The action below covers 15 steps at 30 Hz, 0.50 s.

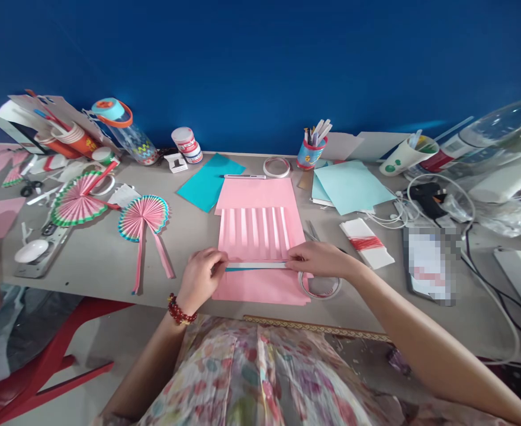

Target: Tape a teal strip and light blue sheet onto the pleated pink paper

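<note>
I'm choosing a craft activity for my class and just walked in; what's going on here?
A person at a desk holds the near edge of a banded pink sheet, left hand at one end and right hand at the other. A white strip runs along that edge, between the hands. More pink paper lies underneath. To the left rest two pleated fans, a blue-edged fan and a green-edged fan.

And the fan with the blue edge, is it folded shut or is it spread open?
The blue-edged fan is spread open: its pleats radiate from one centre, and its two pink strips lie apart.
</note>
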Motion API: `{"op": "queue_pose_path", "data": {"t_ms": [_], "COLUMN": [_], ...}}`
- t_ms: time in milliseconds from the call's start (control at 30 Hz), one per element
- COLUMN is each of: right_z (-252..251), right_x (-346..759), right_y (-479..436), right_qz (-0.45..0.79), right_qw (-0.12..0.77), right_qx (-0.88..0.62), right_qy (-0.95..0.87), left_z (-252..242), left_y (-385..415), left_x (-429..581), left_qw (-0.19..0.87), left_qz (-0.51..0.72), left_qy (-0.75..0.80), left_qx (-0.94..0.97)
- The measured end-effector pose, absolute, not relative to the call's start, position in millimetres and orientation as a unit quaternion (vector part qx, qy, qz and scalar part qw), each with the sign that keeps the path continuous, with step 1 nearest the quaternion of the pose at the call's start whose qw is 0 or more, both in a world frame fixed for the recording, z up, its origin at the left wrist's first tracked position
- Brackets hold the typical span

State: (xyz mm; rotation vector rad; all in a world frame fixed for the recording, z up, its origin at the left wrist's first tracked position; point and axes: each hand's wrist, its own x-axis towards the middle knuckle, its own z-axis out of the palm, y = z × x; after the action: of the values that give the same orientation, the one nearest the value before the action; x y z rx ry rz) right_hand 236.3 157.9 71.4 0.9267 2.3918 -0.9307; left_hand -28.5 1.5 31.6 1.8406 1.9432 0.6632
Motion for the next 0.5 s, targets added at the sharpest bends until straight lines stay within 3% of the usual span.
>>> {"op": "queue_pose_path", "data": {"t_ms": [267,500], "right_z": [82,78], "right_x": [229,229], "right_y": [148,149], "right_qz": [-0.261,-0.258], "right_qw": [0.200,0.202], "right_qx": [0.332,0.331], "right_qy": [0.884,0.885], "left_z": [38,36], "left_y": [-1,-6], "left_x": [-35,-33], "left_qw": [0.247,0.218], "left_qz": [0.252,0.220], "left_qy": [0.680,0.688], "left_qx": [0.643,0.656]}}
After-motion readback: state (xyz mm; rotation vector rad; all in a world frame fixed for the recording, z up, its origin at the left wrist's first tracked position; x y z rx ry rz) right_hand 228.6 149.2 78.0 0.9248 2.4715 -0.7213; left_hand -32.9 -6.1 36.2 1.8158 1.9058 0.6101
